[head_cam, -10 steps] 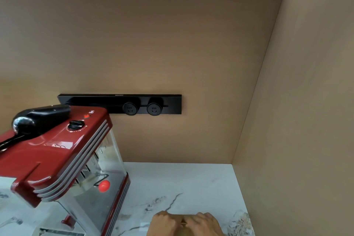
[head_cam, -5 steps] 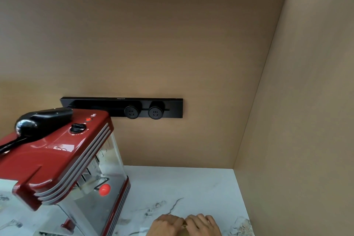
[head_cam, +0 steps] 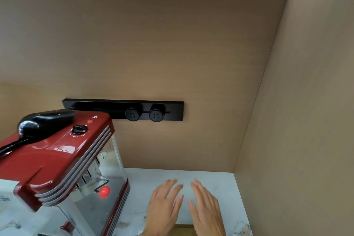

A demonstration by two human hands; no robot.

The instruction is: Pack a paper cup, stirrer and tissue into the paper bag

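My left hand (head_cam: 162, 209) and my right hand (head_cam: 206, 210) are stretched flat, side by side, fingers spread, over the white marble counter (head_cam: 216, 180) at the bottom of the head view. Neither hand holds anything. A small strip of brown paper bag (head_cam: 184, 229) shows between my wrists at the lower edge; most of it is out of frame. No paper cup, stirrer or tissue is visible.
A red popcorn machine (head_cam: 57, 161) with a glass cabinet stands at the left, close to my left hand. A black socket rail (head_cam: 134, 110) is mounted on the brown back wall. A brown side wall (head_cam: 298, 120) closes the right.
Both hands were curled together on something brown at the bottom edge; now they are apart, flat and extended forward over the counter. The view has tilted slightly upward.
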